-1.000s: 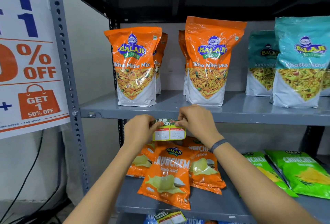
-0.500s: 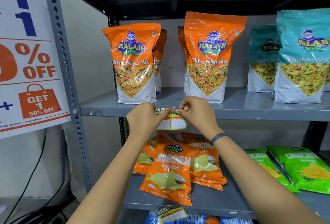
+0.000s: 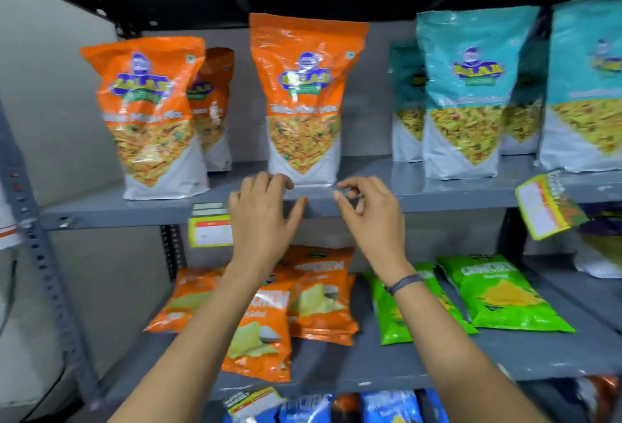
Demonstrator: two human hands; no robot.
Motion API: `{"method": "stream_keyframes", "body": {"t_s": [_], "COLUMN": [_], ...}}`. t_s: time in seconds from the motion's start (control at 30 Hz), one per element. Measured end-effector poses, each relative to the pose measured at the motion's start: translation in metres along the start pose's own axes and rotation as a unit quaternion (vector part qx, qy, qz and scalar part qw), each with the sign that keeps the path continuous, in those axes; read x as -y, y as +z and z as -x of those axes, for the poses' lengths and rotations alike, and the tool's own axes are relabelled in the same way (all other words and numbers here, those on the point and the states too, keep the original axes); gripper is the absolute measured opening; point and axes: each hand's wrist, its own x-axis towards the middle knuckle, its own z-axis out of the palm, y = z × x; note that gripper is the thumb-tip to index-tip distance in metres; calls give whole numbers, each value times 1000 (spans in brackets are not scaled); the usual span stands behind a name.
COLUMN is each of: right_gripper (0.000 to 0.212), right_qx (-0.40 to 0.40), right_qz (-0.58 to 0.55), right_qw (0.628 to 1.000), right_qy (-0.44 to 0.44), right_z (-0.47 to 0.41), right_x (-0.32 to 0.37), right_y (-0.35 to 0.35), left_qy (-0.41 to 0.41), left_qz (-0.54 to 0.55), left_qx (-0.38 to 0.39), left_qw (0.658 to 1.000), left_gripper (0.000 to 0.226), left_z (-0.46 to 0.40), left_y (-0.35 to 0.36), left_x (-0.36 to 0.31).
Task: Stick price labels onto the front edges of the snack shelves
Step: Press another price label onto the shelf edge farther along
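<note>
A yellow-edged price label [image 3: 209, 225] hangs on the front edge of the grey middle shelf [image 3: 111, 214], below the left orange snack bag [image 3: 151, 116]. My left hand [image 3: 264, 220] is spread flat against the shelf edge, its side overlapping the label's right end. My right hand [image 3: 372, 212] hovers just to the right with fingers loosely curled and nothing in it. A second label [image 3: 547, 208] hangs tilted from the same edge at far right. A third label [image 3: 250, 400] sits on the lower shelf's edge.
Orange bags [image 3: 304, 99] and teal bags [image 3: 468, 92] stand on the middle shelf. Flat orange packs [image 3: 323, 291] and green packs [image 3: 498, 294] lie on the shelf below, blue packs [image 3: 387, 405] under that. A perforated grey upright [image 3: 37, 244] borders the left.
Both hands have let go of the label, which now hangs on the shelf edge. The hands have spread apart, and the view has swung right and is blurred.
</note>
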Motion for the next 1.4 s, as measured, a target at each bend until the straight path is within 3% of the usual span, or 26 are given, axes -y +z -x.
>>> {"method": "stream_keyframes", "body": {"t_s": [0.17, 0.3, 0.4, 0.47, 0.57, 0.67, 0.77, 0.87, 1.0, 1.13, 1.4], "right_gripper": [7, 9, 25, 29, 21, 22, 15, 11, 12, 16, 16], "right_qx": [-146, -273, -323, -301, -224, -158, -122, -51, -10, 11, -11], "right_qz": [32, 58, 29, -75, -214, -248, -318, -367, -288, -126, -33], "right_qw": [986, 951, 925, 920, 902, 894, 862, 839, 895, 958, 980], "right_qy": [68, 135, 200, 242, 300, 339, 375, 397, 341, 256, 196], "right_z": [-6, -7, 0, 2, -1, -9, -22, -27, -27, -25, -31], "right_x": [-86, -163, -209, -223, -232, -246, -251, -251, -257, -263, -259], "right_y": [-98, -161, -180, -185, -186, -189, -199, -215, -230, -231, -231], "left_qy": [69, 134, 152, 145, 149, 140, 105, 30, 24, 36, 41], "left_qz": [167, 227, 236, 203, 141, 140, 143, 162, 125, 46, 0], "left_qx": [54, 92, 169, 209, 204, 222, 254, 294, 258, 247, 240], "left_qw": [982, 960, 945, 945, 957, 955, 951, 942, 958, 967, 970], "left_gripper": [37, 48, 51, 40, 33, 29, 28, 44, 28, 31, 36], "left_z": [-19, -47, -67, -77, -85, -89, -92, -91, -70, -45, -41], "left_y": [37, 72, 95, 107, 113, 115, 116, 113, 108, 102, 108], "left_x": [-141, -247, -304, -328, -346, -355, -363, -366, -361, -355, -355]}}
